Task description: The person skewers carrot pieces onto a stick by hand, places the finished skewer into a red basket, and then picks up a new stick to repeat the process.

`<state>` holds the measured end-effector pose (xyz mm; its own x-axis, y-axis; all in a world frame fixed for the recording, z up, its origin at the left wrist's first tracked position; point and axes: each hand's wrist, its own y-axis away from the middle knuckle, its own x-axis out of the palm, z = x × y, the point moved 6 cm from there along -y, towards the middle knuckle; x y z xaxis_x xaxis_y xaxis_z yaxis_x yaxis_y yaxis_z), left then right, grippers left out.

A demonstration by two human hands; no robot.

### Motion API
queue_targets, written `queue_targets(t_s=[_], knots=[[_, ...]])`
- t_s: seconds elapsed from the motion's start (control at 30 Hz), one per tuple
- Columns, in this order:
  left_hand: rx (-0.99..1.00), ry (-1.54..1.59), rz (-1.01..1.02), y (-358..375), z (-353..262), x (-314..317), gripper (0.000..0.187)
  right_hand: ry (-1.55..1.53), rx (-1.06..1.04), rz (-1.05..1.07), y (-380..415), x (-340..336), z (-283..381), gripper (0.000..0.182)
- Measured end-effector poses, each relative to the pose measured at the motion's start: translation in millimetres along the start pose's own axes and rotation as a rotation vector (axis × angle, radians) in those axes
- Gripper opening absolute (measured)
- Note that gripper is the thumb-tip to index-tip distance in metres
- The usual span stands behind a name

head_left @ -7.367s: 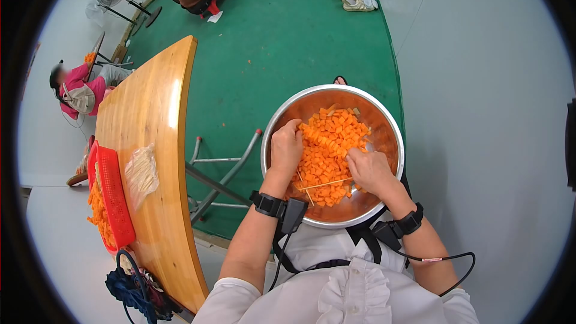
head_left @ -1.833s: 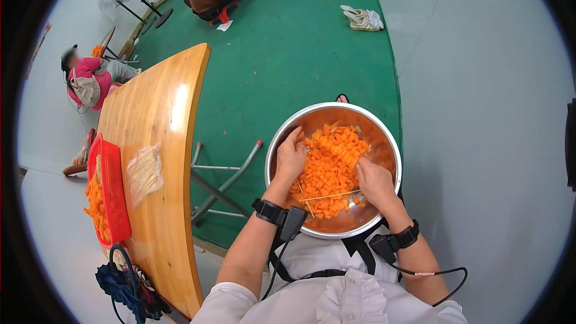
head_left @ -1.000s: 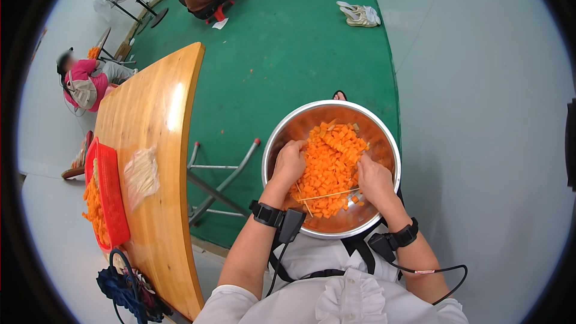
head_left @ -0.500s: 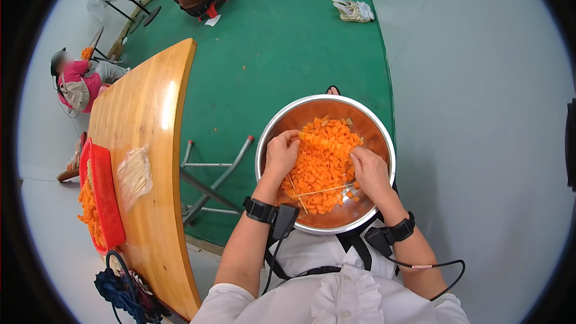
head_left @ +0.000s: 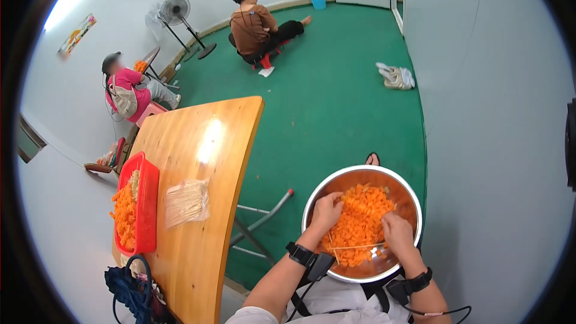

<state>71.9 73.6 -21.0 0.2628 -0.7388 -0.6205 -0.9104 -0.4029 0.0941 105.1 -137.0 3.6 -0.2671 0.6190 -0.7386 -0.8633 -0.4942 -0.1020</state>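
Note:
A wide steel bowl (head_left: 414,195) full of diced carrot (head_left: 354,234) rests at my lap. My left hand (head_left: 326,213) is closed in a pinch over its left side. Opposite it, my right hand (head_left: 398,232) pinches at the bowl's right side. Between my fingertips stretches a skewer of carrot cubes (head_left: 362,205), held at both ends; its stick is mostly hidden by the pieces. Thin bamboo sticks (head_left: 359,246) lie across the carrot near the bowl's front.
On the wooden table (head_left: 198,270) at left are a red basket (head_left: 147,204) of carrot pieces and a bag of bamboo sticks (head_left: 187,202). A dark blue bag (head_left: 129,294) is at its near corner. Two people sit farther back, near a fan (head_left: 176,10). Shoes (head_left: 396,77) lie by the right wall.
My view has tilted up and shifted left, showing more of the room; the bowl appears lower and farther right. Both hands keep their pinch on the skewer.

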Motion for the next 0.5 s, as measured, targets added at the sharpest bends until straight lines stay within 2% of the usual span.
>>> queue_targets(t_s=[0.2,0.5], knots=[[-0.054,0.034,0.032,3.1,-2.6,1.1,0.031,0.032,0.036,0.052,1.3,0.5,3.1,0.014],[-0.065,-0.087,0.111,4.2,-2.0,6.5,0.035,0.101,0.025,0.167,2.8,7.1,4.1,0.015]])
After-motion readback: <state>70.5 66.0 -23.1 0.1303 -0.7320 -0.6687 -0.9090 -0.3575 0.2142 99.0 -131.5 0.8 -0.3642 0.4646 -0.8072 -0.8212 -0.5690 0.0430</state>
